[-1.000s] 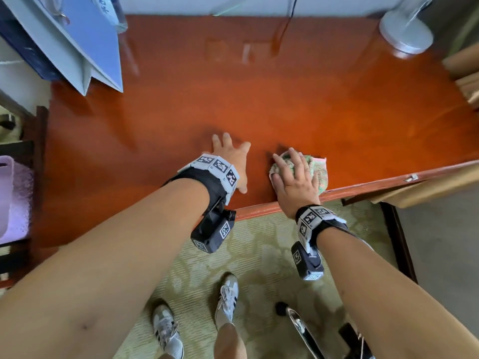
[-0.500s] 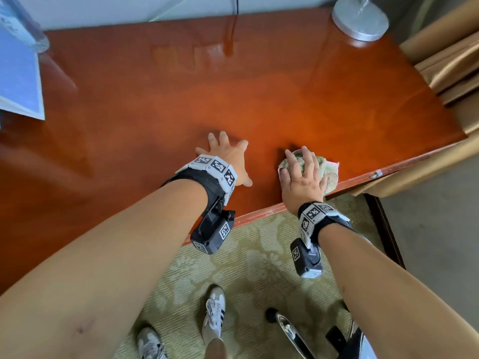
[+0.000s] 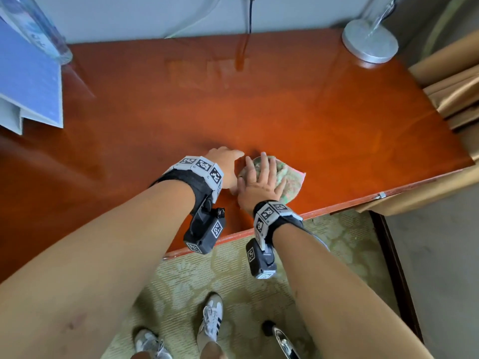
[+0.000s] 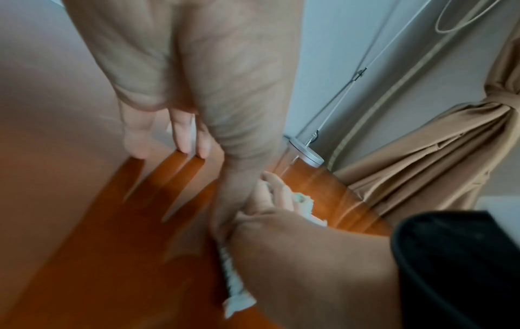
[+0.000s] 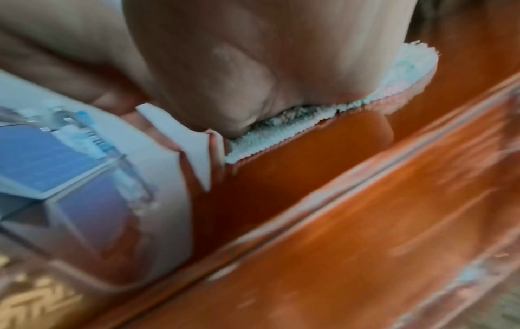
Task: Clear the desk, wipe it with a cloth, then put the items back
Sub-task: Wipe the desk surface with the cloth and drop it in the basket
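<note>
The glossy orange-red desk [image 3: 298, 104] fills the head view. My left hand [image 3: 228, 158] lies flat on it near the front edge, and in the left wrist view its straight fingers [image 4: 182, 138] touch the wood. Right beside it, my right hand [image 3: 259, 177] presses with spread fingers on a crumpled green-and-pink cloth [image 3: 287, 181]. In the right wrist view the cloth [image 5: 281, 131] is squashed between the palm [image 5: 253, 78] and the desk. The thumb edges of my two hands nearly touch.
A round silver lamp base [image 3: 369, 44] stands at the desk's back right corner. Blue folders [image 3: 28, 81] and a clear bottle [image 3: 33, 27] sit at the back left. A black cable [image 3: 250, 11] hangs behind, tan curtains [image 3: 453, 94] hang right, and a chair leg [image 3: 282, 340] is on the floor below.
My right hand has slid the cloth left along the front edge until it sits beside my left hand. The left hand has stayed flat in place.
</note>
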Action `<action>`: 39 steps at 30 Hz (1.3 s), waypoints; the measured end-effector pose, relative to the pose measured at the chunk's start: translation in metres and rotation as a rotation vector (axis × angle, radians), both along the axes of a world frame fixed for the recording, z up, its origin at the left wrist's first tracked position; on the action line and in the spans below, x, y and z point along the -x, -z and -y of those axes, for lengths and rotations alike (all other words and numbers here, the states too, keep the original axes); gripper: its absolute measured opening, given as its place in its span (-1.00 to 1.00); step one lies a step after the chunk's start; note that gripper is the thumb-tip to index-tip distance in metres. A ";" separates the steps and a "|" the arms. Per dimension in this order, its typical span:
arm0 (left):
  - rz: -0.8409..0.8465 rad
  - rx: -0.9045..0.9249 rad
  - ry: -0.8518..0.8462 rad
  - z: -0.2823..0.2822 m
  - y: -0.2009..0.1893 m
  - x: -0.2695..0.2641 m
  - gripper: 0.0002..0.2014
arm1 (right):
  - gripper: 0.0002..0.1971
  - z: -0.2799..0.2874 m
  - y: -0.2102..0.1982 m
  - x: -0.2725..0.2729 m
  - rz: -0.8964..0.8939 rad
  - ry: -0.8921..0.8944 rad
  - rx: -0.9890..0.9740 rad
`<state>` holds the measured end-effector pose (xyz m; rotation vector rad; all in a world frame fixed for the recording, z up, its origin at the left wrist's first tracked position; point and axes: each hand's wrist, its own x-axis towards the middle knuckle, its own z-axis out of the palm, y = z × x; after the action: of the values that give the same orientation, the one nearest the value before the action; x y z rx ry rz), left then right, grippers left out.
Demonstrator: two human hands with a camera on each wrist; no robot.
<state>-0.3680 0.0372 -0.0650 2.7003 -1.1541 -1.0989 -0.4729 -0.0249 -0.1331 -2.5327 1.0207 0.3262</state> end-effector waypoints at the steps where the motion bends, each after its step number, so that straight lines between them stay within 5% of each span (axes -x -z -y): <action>1: -0.010 0.009 -0.004 -0.007 -0.002 -0.005 0.02 | -0.39 -0.016 0.000 -0.008 -0.009 -0.052 -0.003; 13: 0.031 0.075 -0.089 -0.119 -0.009 -0.057 -0.24 | -0.42 -0.127 -0.018 -0.062 0.023 -0.250 -0.221; 19: 0.026 0.009 -0.206 -0.220 -0.008 -0.075 -0.17 | -0.35 -0.191 -0.022 -0.082 0.057 -0.254 -0.286; 26: -0.008 0.192 -0.576 -0.345 0.002 -0.093 -0.37 | -0.31 -0.277 -0.027 -0.123 0.141 -0.166 -0.344; 32: -0.057 0.386 -0.971 -0.419 0.020 -0.112 -0.43 | -0.46 -0.359 -0.037 -0.162 0.199 -0.277 -0.516; 35: -0.070 0.451 -1.068 -0.452 0.026 -0.120 -0.57 | -0.58 -0.391 -0.049 -0.181 0.207 -0.217 -0.698; 39: -0.098 0.508 -1.162 -0.493 0.029 -0.125 -0.68 | -0.60 -0.434 -0.058 -0.206 0.303 -0.201 -0.655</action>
<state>-0.2426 0.5301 -0.0935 2.2008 0.2219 -0.5841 -0.2668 0.4095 -0.0755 -1.9998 0.4434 0.2649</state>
